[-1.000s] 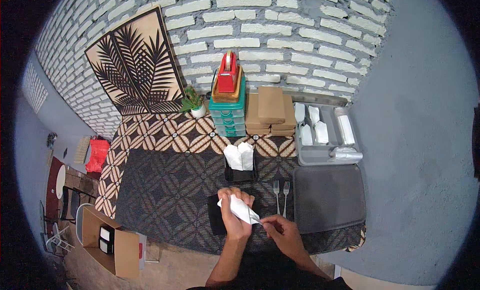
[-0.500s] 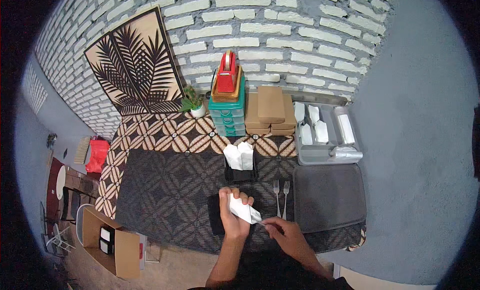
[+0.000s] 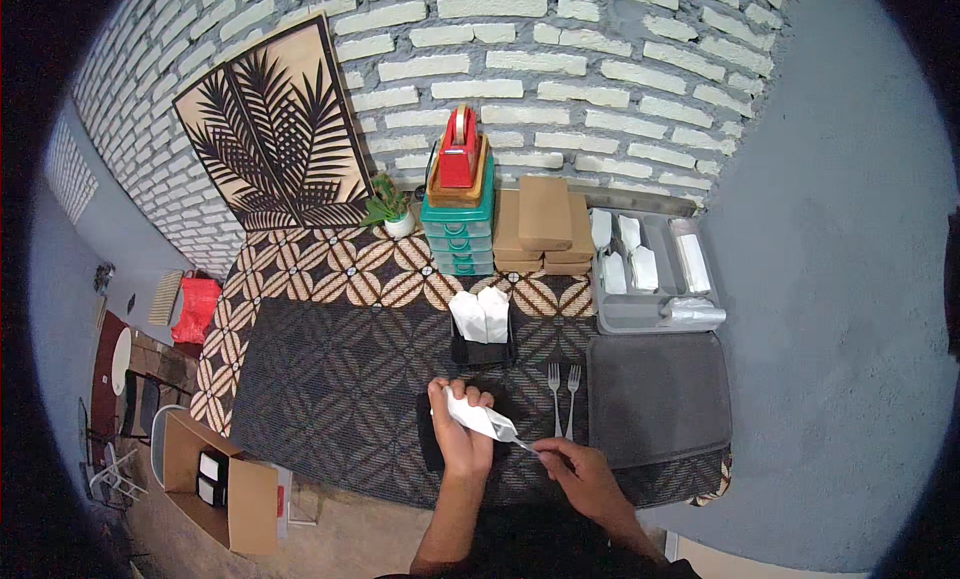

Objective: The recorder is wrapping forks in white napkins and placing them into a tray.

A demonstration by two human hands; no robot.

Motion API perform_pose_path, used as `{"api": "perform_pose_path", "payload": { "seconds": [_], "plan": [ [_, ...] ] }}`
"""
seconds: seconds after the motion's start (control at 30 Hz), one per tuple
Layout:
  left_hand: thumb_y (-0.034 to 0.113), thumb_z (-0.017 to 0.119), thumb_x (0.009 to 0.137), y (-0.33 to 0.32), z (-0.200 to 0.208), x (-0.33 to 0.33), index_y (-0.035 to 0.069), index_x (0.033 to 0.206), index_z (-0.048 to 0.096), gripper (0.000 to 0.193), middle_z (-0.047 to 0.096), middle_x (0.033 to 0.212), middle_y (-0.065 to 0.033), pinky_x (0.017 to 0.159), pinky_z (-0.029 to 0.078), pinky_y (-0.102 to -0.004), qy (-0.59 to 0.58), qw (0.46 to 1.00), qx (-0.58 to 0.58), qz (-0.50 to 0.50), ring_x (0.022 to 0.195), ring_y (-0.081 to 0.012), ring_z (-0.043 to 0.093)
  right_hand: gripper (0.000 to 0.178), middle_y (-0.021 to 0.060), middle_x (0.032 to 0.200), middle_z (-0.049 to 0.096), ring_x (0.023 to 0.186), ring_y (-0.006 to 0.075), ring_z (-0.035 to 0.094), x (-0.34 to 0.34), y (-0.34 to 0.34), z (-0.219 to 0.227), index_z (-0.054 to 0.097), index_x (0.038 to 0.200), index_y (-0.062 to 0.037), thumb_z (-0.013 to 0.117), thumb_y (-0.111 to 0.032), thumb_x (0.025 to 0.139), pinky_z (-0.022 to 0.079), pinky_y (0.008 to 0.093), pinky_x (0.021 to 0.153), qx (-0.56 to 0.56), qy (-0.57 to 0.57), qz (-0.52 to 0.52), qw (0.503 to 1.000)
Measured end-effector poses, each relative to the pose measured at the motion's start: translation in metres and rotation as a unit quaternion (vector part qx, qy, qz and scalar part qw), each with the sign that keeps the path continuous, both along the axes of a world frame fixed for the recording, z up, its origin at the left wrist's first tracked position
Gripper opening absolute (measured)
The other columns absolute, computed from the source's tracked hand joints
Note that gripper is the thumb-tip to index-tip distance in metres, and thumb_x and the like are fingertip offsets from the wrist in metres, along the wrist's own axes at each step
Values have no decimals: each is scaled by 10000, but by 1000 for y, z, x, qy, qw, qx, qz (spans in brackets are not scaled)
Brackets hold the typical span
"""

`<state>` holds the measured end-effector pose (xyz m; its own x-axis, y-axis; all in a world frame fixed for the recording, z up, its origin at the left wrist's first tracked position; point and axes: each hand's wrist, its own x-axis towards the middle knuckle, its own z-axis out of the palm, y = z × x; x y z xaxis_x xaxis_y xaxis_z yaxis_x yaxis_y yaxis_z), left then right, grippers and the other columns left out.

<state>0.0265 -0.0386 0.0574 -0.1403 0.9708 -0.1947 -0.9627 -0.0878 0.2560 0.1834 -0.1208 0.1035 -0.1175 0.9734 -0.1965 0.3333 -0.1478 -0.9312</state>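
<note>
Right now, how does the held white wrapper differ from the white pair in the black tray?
The held wrapper is in the left hand; the white pair sits in the black tray. The held wrapper slants down rightward; the white pair points away from the person. A metal utensil in the right hand shows at the held wrapper's lower end; none shows at the white pair. Both are white.

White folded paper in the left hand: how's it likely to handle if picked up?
The white folded paper is probably light and floppy, looking thin. Its edges may crease easily where the left hand curls around it. The smooth-looking grey utensil sticking out, pinched by the right hand, could slide against it.
</note>
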Motion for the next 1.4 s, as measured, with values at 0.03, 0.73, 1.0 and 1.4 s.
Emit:
{"api": "perform_pose_path", "payload": {
  "seconds": [0.03, 0.73, 1.0, 1.4],
  "plan": [
    [316, 486, 980, 1, -3, -2, 134, 952, 487, 184, 439, 764, 1, 665, 422, -297, 0, 1000, 0, 1, 669, -124, 442, 217, 94, 733, 610, 614, 127, 540, 2, -1, 1, 614, 1103, -44, 538, -178, 949, 460, 285, 599, 6, -10, 8, 1000],
    [263, 508, 968, -9, -4, 2, 117, 916, 442, 169, 438, 780, -19, 663, 444, -326, 25, 994, -87, -54, 706, -152, 457, 395, 93, 889, 499, 755, 174, 510, -29, 40, -22, 442, 1034, -33, 716, -91, 757, 457, 310, 690, 162, -59, 7, 985],
    [142, 498, 947, -16, 1, 10, 98, 966, 439, 75, 482, 836, -48, 680, 489, -331, 157, 983, -78, -51, 721, -175, 544, 268, 116, 840, 593, 773, 295, 618, -32, 42, -42, 505, 995, -52, 666, -141, 801, 491, 381, 694, 142, -100, -19, 985],
    [137, 447, 975, -19, -1, 15, 89, 1038, 425, 83, 471, 873, -64, 690, 499, -360, 150, 986, -72, -31, 724, -201, 549, 167, 99, 841, 613, 771, 273, 626, -30, 42, -41, 542, 914, -47, 651, -146, 836, 493, 379, 688, 174, -75, -57, 980]
  ]
}}
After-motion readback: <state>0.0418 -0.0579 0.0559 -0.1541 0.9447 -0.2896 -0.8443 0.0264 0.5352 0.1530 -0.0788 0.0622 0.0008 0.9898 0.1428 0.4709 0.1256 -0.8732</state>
